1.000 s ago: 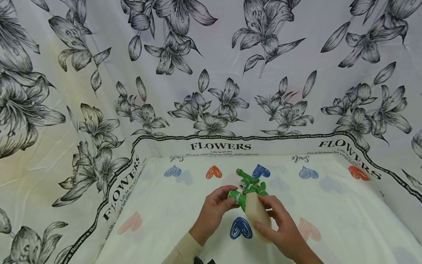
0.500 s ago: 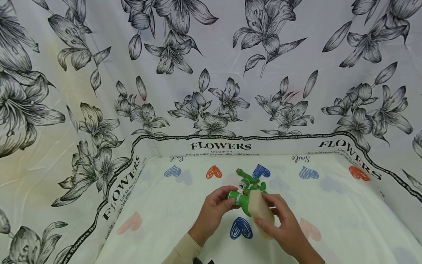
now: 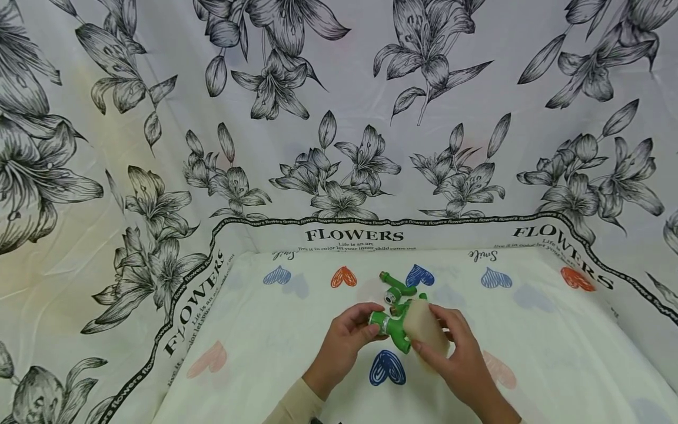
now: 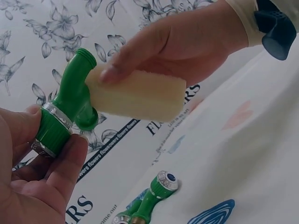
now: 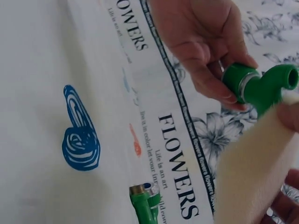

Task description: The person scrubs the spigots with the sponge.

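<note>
My left hand (image 3: 345, 344) pinches the ribbed, silver-ringed end of a green tap (image 3: 396, 333) between thumb and fingers. In the left wrist view the curved spout of the tap (image 4: 74, 86) points up and away from that hand. A cream sponge (image 3: 425, 328) is held in my right hand (image 3: 459, 356), thumb on the near face and fingers round the far side. In the left wrist view the end of the sponge (image 4: 140, 99) meets the tap's side. The right wrist view shows the sponge (image 5: 254, 161) overlapping the tap's lower part, which is hidden.
Several more green taps (image 3: 402, 290) lie in a group on the cloth just beyond my hands. The white cloth (image 3: 286, 318) with printed hearts covers the surface. A flower-printed curtain (image 3: 339, 88) rises at the back and sides.
The sponge and my right hand have shifted right along the tap, uncovering more of its green body. My left hand keeps its grip and has moved only slightly.
</note>
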A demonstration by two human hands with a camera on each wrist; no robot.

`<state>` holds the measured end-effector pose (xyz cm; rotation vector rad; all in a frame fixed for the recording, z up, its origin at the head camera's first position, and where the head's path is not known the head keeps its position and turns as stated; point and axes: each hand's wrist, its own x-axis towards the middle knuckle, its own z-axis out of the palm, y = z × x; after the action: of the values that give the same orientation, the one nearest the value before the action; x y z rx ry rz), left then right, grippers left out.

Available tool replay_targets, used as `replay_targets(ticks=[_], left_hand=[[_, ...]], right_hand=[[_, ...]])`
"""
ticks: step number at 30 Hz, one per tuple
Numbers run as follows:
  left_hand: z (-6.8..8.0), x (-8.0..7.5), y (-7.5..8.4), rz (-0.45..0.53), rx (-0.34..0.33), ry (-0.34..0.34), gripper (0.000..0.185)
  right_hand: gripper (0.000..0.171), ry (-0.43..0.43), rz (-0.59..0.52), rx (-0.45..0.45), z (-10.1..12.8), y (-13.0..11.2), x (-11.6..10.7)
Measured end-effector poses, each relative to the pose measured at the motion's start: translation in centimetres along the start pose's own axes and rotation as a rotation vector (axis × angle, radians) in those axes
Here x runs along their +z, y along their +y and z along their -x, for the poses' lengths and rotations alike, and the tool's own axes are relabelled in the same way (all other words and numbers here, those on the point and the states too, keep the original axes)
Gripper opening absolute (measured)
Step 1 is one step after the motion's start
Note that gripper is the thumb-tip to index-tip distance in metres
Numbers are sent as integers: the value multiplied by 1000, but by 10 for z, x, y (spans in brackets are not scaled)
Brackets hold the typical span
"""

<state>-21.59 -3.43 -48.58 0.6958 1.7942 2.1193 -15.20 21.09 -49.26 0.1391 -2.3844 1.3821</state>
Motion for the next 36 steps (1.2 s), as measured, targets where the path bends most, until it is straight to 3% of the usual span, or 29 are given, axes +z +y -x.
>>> replay_targets(ticks=[4, 8, 16, 24, 31, 36], left_hand=[[1, 0, -2, 18, 1, -19, 33], [1, -2, -5, 10, 11, -23, 34], [0, -6, -7, 5, 19, -4, 34], [-4, -4, -5, 42, 13, 23, 36], [-6, -2, -10, 92, 0, 7, 38], [-6, -1, -14, -39, -30, 1, 35]], right_hand=[[70, 48, 37, 52, -3, 5, 1], [70, 12, 7, 102, -2, 7, 3], [60, -104, -153, 69, 6, 1, 7], [56, -203, -391, 49, 10, -7, 1], [55, -139, -388, 11, 8, -12, 1], [57, -102, -395, 12, 8, -18, 0]])
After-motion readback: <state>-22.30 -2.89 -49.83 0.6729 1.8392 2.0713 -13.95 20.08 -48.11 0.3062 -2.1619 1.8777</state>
